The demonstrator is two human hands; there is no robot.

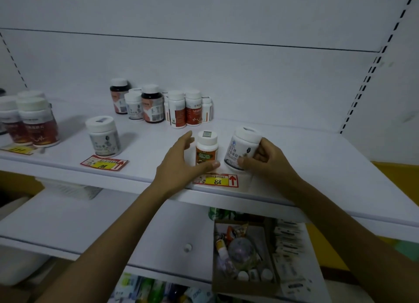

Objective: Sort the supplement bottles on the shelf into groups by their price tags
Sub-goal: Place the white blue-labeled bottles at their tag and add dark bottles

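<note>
On the white shelf, my left hand wraps loosely around a small orange-labelled bottle standing behind the "88" price tag; its thumb touches the bottle's base. My right hand grips a white bottle with blue lettering, tilted left just above the shelf. A grey-labelled bottle stands behind the "108" tag. Red-labelled bottles stand at the far left behind a third tag. A mixed cluster of bottles stands at the back.
A lower shelf holds a cardboard box of small items and stacked packets to its right. More packages sit on the shelf below that. Slotted uprights frame the shelf's right side.
</note>
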